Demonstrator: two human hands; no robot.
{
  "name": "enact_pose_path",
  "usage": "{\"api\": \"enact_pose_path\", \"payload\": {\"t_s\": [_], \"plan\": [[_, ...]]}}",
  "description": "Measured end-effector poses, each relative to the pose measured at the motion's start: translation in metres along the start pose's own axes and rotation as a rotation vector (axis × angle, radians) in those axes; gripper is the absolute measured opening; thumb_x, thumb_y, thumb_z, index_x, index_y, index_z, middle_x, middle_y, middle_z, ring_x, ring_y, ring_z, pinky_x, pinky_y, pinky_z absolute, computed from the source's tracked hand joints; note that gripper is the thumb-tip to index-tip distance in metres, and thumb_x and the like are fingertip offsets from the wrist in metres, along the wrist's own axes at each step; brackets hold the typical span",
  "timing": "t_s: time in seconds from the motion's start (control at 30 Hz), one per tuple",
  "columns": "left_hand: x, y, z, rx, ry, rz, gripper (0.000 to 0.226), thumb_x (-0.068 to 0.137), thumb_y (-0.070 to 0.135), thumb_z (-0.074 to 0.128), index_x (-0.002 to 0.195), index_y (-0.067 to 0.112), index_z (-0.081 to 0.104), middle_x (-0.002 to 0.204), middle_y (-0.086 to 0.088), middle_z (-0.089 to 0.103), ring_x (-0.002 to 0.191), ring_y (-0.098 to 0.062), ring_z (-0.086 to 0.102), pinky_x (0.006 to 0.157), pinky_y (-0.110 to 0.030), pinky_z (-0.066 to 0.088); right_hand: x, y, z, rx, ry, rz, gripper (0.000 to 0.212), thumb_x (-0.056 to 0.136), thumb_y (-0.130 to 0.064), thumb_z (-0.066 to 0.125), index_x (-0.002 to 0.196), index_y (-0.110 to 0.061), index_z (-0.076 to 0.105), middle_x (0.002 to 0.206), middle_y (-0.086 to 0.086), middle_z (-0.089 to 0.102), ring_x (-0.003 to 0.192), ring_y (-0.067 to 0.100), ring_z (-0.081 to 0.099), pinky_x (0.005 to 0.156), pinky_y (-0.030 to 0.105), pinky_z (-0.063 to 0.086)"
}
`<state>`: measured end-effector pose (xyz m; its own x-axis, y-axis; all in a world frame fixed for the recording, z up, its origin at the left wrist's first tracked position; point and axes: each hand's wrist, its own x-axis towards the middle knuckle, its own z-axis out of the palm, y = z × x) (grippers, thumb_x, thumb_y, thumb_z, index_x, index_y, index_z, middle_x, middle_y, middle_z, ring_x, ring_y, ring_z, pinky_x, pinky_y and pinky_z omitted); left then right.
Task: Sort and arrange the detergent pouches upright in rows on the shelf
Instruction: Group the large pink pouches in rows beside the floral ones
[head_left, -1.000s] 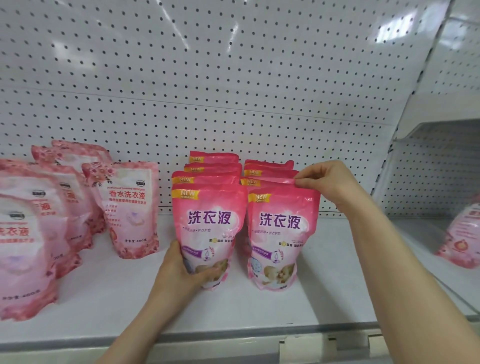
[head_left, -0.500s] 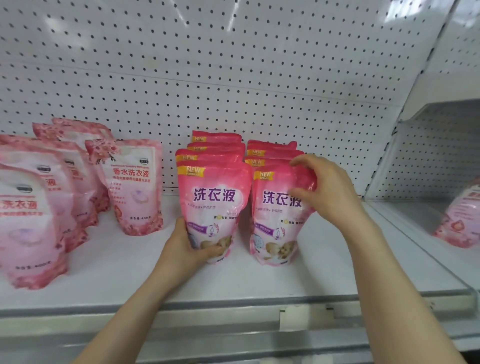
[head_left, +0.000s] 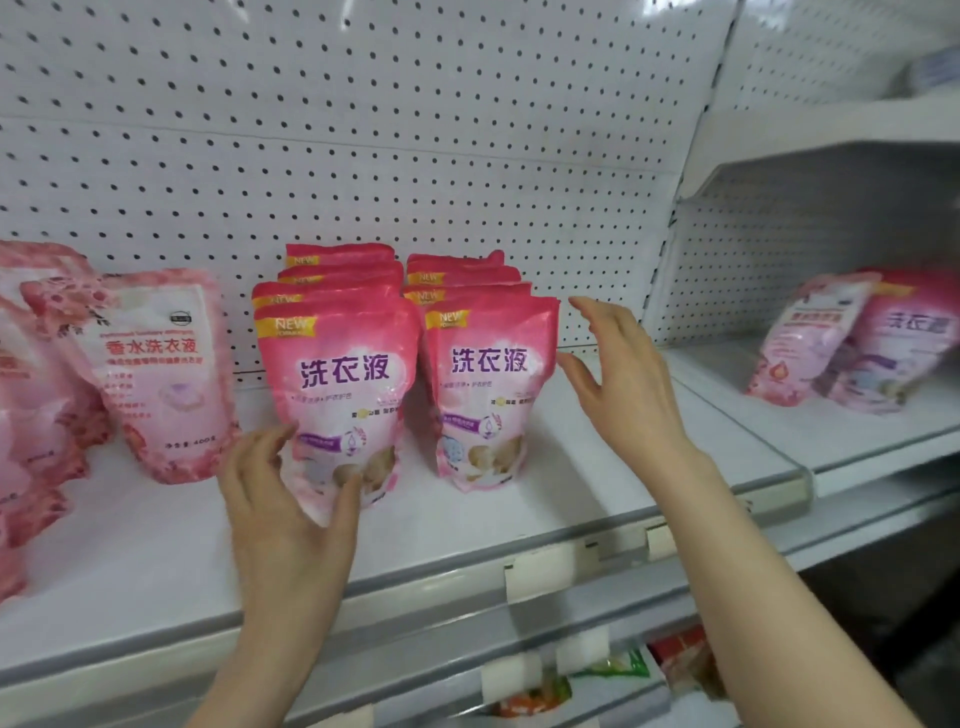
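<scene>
Two rows of bright pink detergent pouches stand upright on the white shelf (head_left: 156, 551), several in each row. My left hand (head_left: 280, 514) cups the lower left corner of the left row's front pouch (head_left: 343, 364), thumb across its front and fingers at its left edge. My right hand (head_left: 618, 384) hovers with spread fingers just right of the right row's front pouch (head_left: 488, 364), not touching it. Both front pouches face forward, and the pouches behind show only their top edges.
Paler pink pouches (head_left: 156, 374) stand at the left, some cut off by the frame edge. Two more pouches (head_left: 852, 343) lean on the neighbouring shelf at the right. A pegboard wall (head_left: 363, 130) backs the shelf. Packaged goods (head_left: 613, 670) lie on a lower shelf.
My right hand has let go of the right front pouch's top and moved off to its right, fingers spread. My left hand stays at the left pouch's base. The view shifted right.
</scene>
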<state>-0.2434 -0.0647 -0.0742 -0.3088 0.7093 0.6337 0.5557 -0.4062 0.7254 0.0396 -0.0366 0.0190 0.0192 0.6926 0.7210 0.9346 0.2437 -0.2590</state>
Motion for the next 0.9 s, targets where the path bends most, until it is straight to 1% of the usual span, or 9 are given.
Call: {"api": "enact_pose_path", "payload": {"t_s": [0.07, 0.1, 0.2, 0.27, 0.4, 0.5, 0.63, 0.8, 0.9], "plan": [[-0.007, 0.015, 0.007, -0.027, -0.022, 0.103, 0.048, 0.083, 0.020, 0.073, 0.124, 0.019, 0.048, 0.125, -0.007, 0.045, 0.112, -0.009, 0.042, 0.095, -0.019, 0.034, -0.020, 0.017, -0.009, -0.028, -0.001, 0.045, 0.048, 0.096, -0.022, 0.061, 0.142, -0.015, 0.048, 0.137, 0.005, 0.054, 0.124, 0.022, 0.051, 0.102, 0.033, 0.041], [-0.010, 0.024, 0.014, -0.037, -0.072, 0.147, 0.043, 0.084, 0.018, 0.073, 0.121, 0.019, 0.051, 0.123, -0.006, 0.047, 0.110, -0.009, 0.043, 0.092, -0.018, 0.035, -0.030, 0.026, -0.013, -0.040, -0.008, 0.069, 0.047, 0.096, -0.023, 0.061, 0.141, -0.014, 0.049, 0.136, 0.005, 0.055, 0.124, 0.023, 0.051, 0.102, 0.033, 0.040], [-0.018, 0.055, 0.044, -0.097, -0.225, 0.285, 0.033, 0.086, 0.016, 0.069, 0.117, 0.018, 0.058, 0.119, -0.001, 0.052, 0.109, -0.013, 0.049, 0.092, -0.026, 0.042, -0.058, 0.062, -0.027, -0.058, 0.001, 0.128, 0.044, 0.096, -0.024, 0.061, 0.138, -0.013, 0.052, 0.133, 0.005, 0.058, 0.123, 0.024, 0.053, 0.101, 0.033, 0.041], [-0.025, 0.079, 0.069, -0.129, -0.288, 0.358, 0.029, 0.087, 0.020, 0.064, 0.116, 0.022, 0.057, 0.115, 0.005, 0.053, 0.107, -0.010, 0.052, 0.091, -0.023, 0.041, -0.071, 0.092, -0.038, -0.060, 0.025, 0.171, 0.040, 0.096, -0.024, 0.062, 0.135, -0.014, 0.056, 0.129, 0.004, 0.061, 0.119, 0.023, 0.055, 0.097, 0.029, 0.040], [-0.037, 0.127, 0.138, -0.166, -0.451, 0.406, 0.039, 0.089, 0.018, 0.068, 0.119, 0.035, 0.050, 0.116, 0.017, 0.048, 0.103, -0.002, 0.054, 0.089, -0.020, 0.044, -0.085, 0.166, -0.067, -0.089, 0.033, 0.235, 0.037, 0.096, -0.023, 0.062, 0.132, -0.014, 0.058, 0.126, 0.003, 0.063, 0.117, 0.022, 0.057, 0.094, 0.027, 0.039], [-0.042, 0.170, 0.207, -0.154, -0.565, 0.395, 0.042, 0.087, 0.027, 0.068, 0.123, 0.037, 0.047, 0.120, 0.018, 0.045, 0.104, 0.002, 0.052, 0.092, -0.024, 0.048, -0.085, 0.233, -0.095, -0.126, 0.016, 0.253, 0.037, 0.097, -0.022, 0.061, 0.133, -0.013, 0.058, 0.128, 0.005, 0.062, 0.119, 0.023, 0.055, 0.093, 0.026, 0.037], [-0.044, 0.231, 0.304, -0.186, -0.732, 0.279, 0.053, 0.087, 0.033, 0.068, 0.135, 0.027, 0.044, 0.130, 0.010, 0.047, 0.110, -0.005, 0.052, 0.097, -0.028, 0.048, -0.074, 0.326, -0.134, -0.151, 0.063, 0.320, 0.041, 0.095, -0.020, 0.063, 0.135, -0.010, 0.055, 0.125, 0.010, 0.063, 0.113, 0.029, 0.058, 0.091, 0.034, 0.042], [-0.046, 0.277, 0.408, -0.216, -0.809, 0.081, 0.066, 0.085, 0.033, 0.071, 0.141, 0.014, 0.040, 0.138, -0.003, 0.050, 0.110, -0.014, 0.054, 0.096, -0.033, 0.048, -0.044, 0.425, -0.159, -0.049, 0.128, 0.584, 0.058, 0.094, -0.028, 0.062, 0.145, -0.013, 0.039, 0.128, 0.013, 0.058, 0.112, 0.031, 0.057, 0.096, 0.046, 0.047], [-0.046, 0.283, 0.452, -0.171, -0.826, -0.001, 0.072, 0.086, 0.037, 0.070, 0.144, 0.011, 0.036, 0.144, -0.006, 0.047, 0.122, -0.022, 0.053, 0.102, -0.039, 0.045, -0.027, 0.463, -0.153, 0.069, 0.143, 0.662, 0.060, 0.091, -0.026, 0.066, 0.141, -0.008, 0.038, 0.131, 0.017, 0.055, 0.121, 0.036, 0.052, 0.097, 0.048, 0.046]]}}
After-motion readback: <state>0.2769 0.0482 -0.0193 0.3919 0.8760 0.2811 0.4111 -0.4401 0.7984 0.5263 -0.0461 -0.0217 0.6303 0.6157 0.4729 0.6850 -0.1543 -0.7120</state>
